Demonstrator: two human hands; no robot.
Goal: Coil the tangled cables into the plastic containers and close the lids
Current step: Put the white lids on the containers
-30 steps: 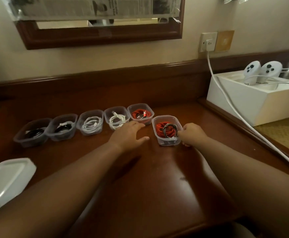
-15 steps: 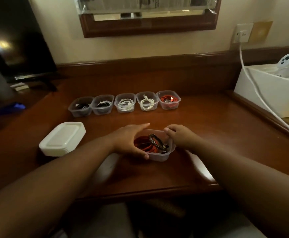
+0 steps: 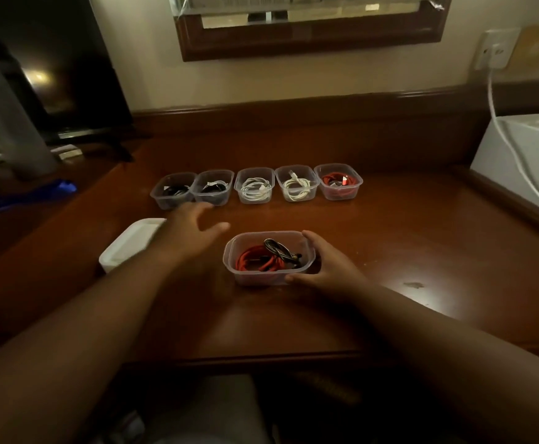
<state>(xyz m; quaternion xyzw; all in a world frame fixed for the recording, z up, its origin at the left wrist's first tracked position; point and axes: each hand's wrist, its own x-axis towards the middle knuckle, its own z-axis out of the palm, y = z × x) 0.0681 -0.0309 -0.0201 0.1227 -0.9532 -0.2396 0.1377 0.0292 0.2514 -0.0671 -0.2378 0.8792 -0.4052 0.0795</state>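
Near the front edge of the dark reddish wooden tabletop stands a clear plastic rectangular container, lidless, holding a coiled red cable with a black cable lying over it. The right hand cups its right end, fingers and thumb curled round the far and near corners. The left hand hovers over the tabletop with fingers spread and relaxed, holding nothing, partly covering a stack of white plastic lids toward the left edge. Along the back stands a row of five more clear open containers with black, white and red cables. A white box sits at the right edge, and a white power cord runs down across it from a wall socket.
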